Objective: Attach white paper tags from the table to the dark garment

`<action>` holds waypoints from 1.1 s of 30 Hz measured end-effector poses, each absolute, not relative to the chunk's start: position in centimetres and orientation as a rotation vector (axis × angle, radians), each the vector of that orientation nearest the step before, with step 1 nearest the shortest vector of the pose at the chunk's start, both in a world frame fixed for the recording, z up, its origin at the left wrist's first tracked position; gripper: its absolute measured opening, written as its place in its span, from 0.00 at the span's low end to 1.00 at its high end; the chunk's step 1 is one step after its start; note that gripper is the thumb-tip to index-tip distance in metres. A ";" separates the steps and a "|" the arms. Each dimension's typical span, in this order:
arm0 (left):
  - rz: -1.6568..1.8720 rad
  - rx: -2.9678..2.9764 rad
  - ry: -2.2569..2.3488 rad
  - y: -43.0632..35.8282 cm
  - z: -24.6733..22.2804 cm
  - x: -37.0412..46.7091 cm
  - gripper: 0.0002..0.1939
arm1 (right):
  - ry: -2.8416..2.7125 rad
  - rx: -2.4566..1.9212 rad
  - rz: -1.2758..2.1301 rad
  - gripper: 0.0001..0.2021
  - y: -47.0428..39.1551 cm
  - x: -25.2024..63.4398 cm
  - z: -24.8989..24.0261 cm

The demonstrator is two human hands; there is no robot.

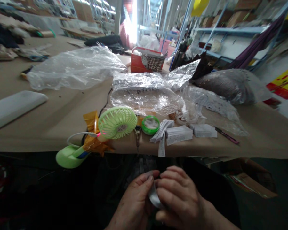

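Both hands meet low in front of the table [50, 121] edge, pinching a small grey strip [154, 196] between them: the left hand [134, 204] closes thumb and fingers [147, 182] on its left side, the right hand [180, 199] curls its fingers over the right side. Just beyond the fingers, on the table edge, lie paper tags [179, 134], a green tape roll [150, 124] and a key [137, 132]. Beyond and to their left stands a green fan [117, 122]. Farther beyond lie plastic bags [144, 92].
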State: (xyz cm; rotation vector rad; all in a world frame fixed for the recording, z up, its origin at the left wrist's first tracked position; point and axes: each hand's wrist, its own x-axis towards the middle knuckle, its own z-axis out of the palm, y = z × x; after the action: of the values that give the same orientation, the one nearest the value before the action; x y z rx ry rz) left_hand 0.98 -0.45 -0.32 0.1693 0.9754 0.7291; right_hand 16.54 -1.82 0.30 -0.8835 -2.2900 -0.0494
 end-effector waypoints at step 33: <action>0.572 0.199 0.659 0.5 -0.2 1.3 0.06 | -2.253 -0.842 0.220 0.08 -3.3 17.5 -1.7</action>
State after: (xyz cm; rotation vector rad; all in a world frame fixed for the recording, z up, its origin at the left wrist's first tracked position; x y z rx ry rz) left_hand 1.26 0.54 -0.23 0.1994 0.6591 0.5720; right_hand 17.54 -3.28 -1.72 -0.8415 -2.2527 0.2201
